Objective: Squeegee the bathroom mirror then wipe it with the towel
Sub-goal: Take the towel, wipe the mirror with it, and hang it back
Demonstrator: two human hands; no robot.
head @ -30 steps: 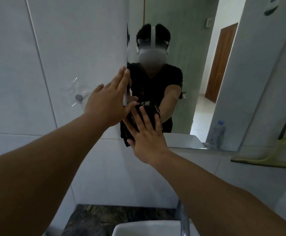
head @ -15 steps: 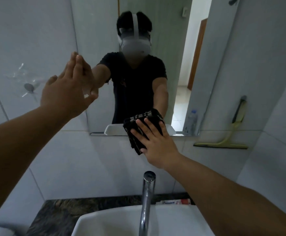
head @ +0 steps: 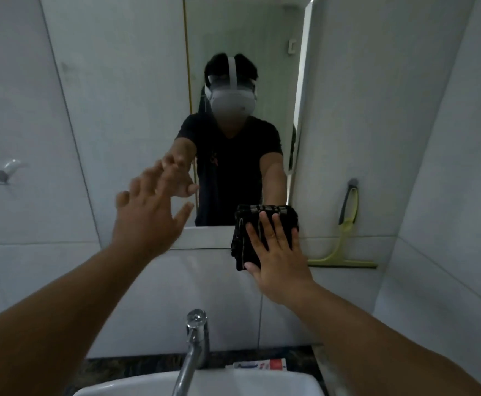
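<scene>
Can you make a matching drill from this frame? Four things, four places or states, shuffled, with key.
Things:
1. towel
2. squeegee
3. left hand
4. tap

Places or states:
A. leaning on the wall tiles right of the mirror
B. pressed flat under the right hand at the mirror's lower edge
C. over the basin, bottom centre
D. open, fingers spread, holding nothing

Pairs: 1-B, 2-A, 3-D, 4-C

Dark folded towel [head: 262,224] pressed flat at mirror's [head: 136,110] lower edge; squeegee [head: 345,247] propped beside.
</scene>
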